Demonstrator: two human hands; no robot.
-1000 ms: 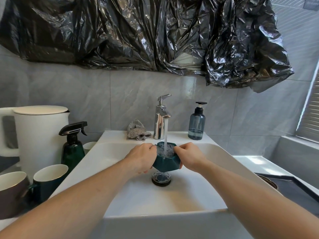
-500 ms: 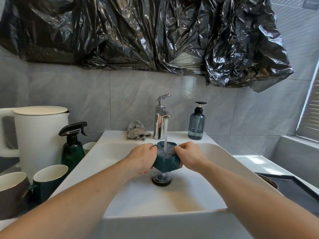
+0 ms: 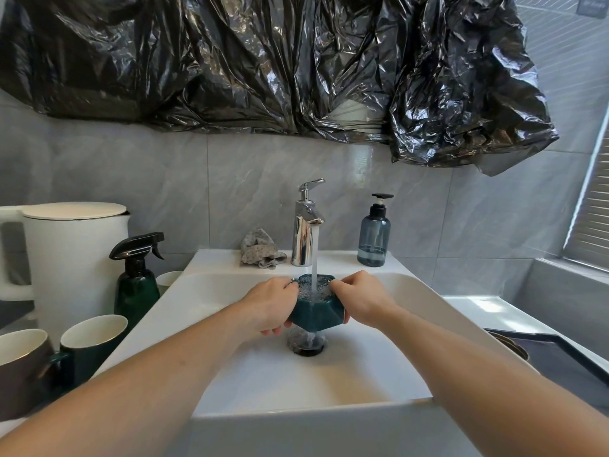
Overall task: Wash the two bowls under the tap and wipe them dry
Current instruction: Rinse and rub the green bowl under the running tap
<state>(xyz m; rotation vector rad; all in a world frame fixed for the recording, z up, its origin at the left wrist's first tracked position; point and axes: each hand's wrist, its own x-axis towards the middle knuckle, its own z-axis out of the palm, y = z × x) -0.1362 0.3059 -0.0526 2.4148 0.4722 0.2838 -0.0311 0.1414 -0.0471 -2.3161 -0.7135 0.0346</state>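
A small dark-green faceted bowl (image 3: 314,316) is held over the drain of the white sink (image 3: 412,324), right under the running chrome tap (image 3: 304,239). Water fills it to the rim and spills from its underside. My left hand (image 3: 272,306) grips its left side, thumb at the rim. My right hand (image 3: 361,301) grips its right side the same way. A crumpled grey cloth (image 3: 260,249) lies on the sink's back ledge, left of the tap. A second bowl is only partly visible, as a rim at the right (image 3: 512,346).
A blue soap dispenser (image 3: 374,234) stands right of the tap. Left of the sink are a green spray bottle (image 3: 136,280), a white kettle (image 3: 71,255), a dark-green mug (image 3: 90,346) and a brown mug (image 3: 19,364). Black plastic sheeting (image 3: 263,61) hangs overhead.
The bowl has filled and water now runs out beneath it toward the drain. Both hands have stayed on its sides with hardly any shift.
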